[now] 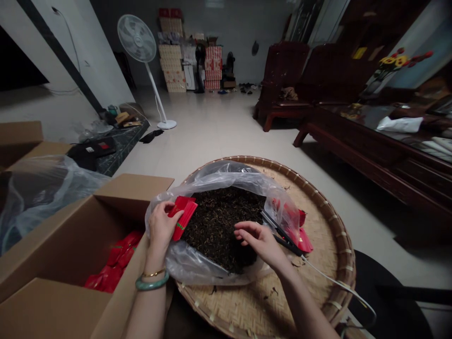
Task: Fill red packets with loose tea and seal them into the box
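My left hand (pixel 163 223) is closed on a stack of small red foil packets (pixel 184 219) at the left rim of the clear plastic bag (pixel 208 182). Dark, twisted dried tea leaves (pixel 219 219) fill the wide-mouthed bag. Over the right part of the leaves hovers my right hand (pixel 259 240), its fingers loosely bent and apart from the thumb, with nothing visible in them. Beside it, a black hand-held sealer or straightener-like tool (pixel 282 233) with a white cord lies against the bag. More red packets (pixel 304 235) rest at the bag's right side.
The bag sits on a round woven bamboo tray (pixel 332 221). At left stands an open cardboard box (pixel 63 235) holding red packets (pixel 115 263). A white standing fan (pixel 155 89), stacked cartons (pixel 173 66) and a dark wooden table (pixel 353 146) are farther off.
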Available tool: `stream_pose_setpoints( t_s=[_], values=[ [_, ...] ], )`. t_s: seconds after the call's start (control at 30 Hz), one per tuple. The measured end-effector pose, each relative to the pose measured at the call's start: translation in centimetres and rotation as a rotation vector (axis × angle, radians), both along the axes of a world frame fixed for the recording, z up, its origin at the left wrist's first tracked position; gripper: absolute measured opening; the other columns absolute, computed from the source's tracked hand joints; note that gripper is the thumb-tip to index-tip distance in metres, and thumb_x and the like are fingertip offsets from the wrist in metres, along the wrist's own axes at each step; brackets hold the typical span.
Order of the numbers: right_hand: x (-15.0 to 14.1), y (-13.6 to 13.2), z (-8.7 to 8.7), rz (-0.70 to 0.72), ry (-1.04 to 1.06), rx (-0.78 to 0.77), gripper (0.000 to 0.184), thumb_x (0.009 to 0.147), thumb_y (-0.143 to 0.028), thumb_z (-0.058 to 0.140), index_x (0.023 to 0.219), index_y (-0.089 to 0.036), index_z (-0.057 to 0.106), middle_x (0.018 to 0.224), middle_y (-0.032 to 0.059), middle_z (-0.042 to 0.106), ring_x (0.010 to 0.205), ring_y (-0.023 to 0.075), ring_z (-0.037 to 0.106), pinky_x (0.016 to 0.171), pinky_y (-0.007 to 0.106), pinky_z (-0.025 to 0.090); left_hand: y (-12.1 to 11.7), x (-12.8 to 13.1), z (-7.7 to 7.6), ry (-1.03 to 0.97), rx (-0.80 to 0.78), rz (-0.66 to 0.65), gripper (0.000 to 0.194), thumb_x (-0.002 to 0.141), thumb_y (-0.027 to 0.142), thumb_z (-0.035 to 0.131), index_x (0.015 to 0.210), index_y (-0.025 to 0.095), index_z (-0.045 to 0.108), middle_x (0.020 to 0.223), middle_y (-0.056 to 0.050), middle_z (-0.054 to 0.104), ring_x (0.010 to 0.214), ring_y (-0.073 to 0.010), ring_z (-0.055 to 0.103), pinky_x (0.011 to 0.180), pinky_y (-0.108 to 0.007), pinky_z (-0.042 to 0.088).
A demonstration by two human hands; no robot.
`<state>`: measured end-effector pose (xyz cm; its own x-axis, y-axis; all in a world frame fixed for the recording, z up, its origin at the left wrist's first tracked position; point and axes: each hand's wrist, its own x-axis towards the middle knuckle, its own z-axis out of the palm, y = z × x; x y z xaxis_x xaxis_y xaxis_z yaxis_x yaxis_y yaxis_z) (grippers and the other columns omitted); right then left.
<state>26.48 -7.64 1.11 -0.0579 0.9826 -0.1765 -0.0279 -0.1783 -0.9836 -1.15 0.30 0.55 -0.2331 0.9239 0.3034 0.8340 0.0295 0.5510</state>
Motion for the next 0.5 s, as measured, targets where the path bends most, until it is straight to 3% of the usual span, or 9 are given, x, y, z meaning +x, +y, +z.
stream_pose_setpoints(
  t_s=[0.1, 0.17, 0.3, 0.37, 0.5],
  values=[
    [0.0, 0.0, 0.0, 0.012, -0.004, -0.005, 0.038, 0.068, -0.05, 0.07, 0.088, -0.018, 0.069, 0.08, 0.0063, 0.072, 0.072, 0.0168, 0.066, 0.058, 0.027, 0.051, -0.2, -0.1, -0.3, -0.023, 0.031, -0.011, 0.011, 0.073, 0.03, 0.063, 0.074, 0.019, 0.064, 0.086, -0.006, 0.069, 0.081, -0.0225, 0.063, 0.08, -0.034, 0.048],
    [-0.1, 0.0, -0.1, 0.019, -0.002, -0.01, 0.037, 0.069, -0.048, 0.07, 0.089, -0.017, 0.069, 0.081, 0.0062, 0.072, 0.072, 0.0162, 0.066, 0.058, 0.026, 0.051, -0.1, -0.2, -0.6, -0.063, 0.012, -0.015, 0.015, 0.074, 0.029, 0.06, 0.084, 0.019, 0.066, 0.083, -0.005, 0.07, 0.079, -0.021, 0.064, 0.078, -0.032, 0.048],
    [-0.2, 0.0, -0.3, 0.03, 0.006, -0.019, 0.035, 0.069, -0.046, 0.069, 0.089, -0.018, 0.068, 0.081, 0.0053, 0.072, 0.072, 0.0153, 0.065, 0.059, 0.025, 0.05, 0.4, -0.8, -1.0, -0.061, -0.091, -0.025, 0.04, 0.075, 0.03, 0.06, 0.112, 0.015, 0.061, 0.09, -0.008, 0.071, 0.078, -0.0209, 0.066, 0.074, -0.03, 0.049],
    [-0.3, 0.0, -0.4, 0.035, 0.008, -0.023, 0.035, 0.069, -0.046, 0.07, 0.089, -0.018, 0.068, 0.08, 0.005, 0.072, 0.071, 0.0152, 0.065, 0.059, 0.025, 0.05, 0.9, -1.3, -0.9, 0.009, -0.152, -0.044, 0.044, 0.073, 0.033, 0.062, 0.112, 0.014, 0.062, 0.098, -0.011, 0.07, 0.082, -0.0231, 0.066, 0.076, -0.032, 0.049],
    [-0.6, 0.0, -0.4, 0.042, -0.004, -0.022, 0.036, 0.068, -0.047, 0.07, 0.089, -0.018, 0.069, 0.08, 0.0047, 0.072, 0.07, 0.0157, 0.065, 0.058, 0.026, 0.05, 1.4, -1.8, -0.2, 0.043, -0.275, -0.088, 0.04, 0.073, 0.034, 0.063, 0.107, 0.014, 0.066, 0.091, -0.011, 0.073, 0.082, -0.0257, 0.067, 0.075, -0.032, 0.049]
  ],
)
